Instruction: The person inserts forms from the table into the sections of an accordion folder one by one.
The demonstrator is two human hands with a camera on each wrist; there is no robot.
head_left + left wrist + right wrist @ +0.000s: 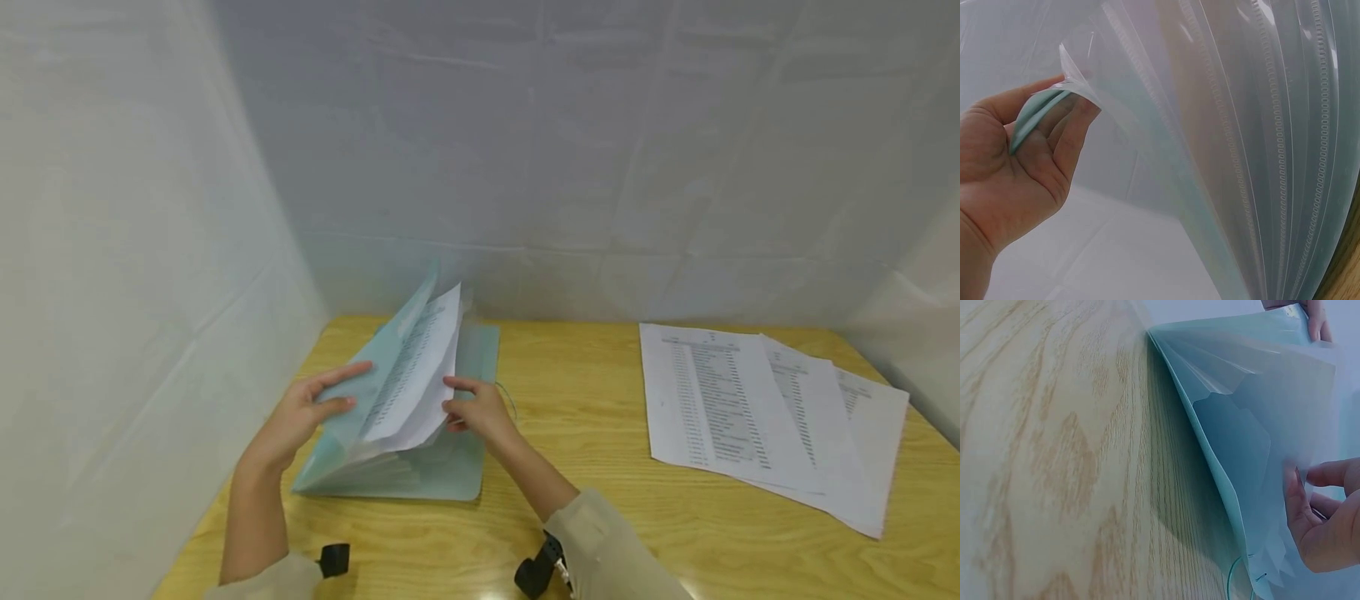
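Note:
A pale teal expanding folder [420, 475] lies on the wooden table [585, 417] at the left, fanned open. My left hand [315, 408] holds its front flap up, the flap's edge pinched between thumb and fingers [1066, 134]. Clear ribbed dividers [1260, 156] spread out to the right of that hand. Printed sheets [416, 375] stand in one pocket. My right hand [472, 408] pinches their lower right edge. The right wrist view shows the right hand's fingers [1322, 519] curled against the folder's [1235, 437] translucent leaves, with a left fingertip [1316, 319] at the top.
A loose pile of printed sheets [750, 408] lies on the right half of the table. White cloth walls stand close on the left [112, 292], behind [600, 167] and at the right. The folder's thin elastic cord [510, 400] trails beside my right hand.

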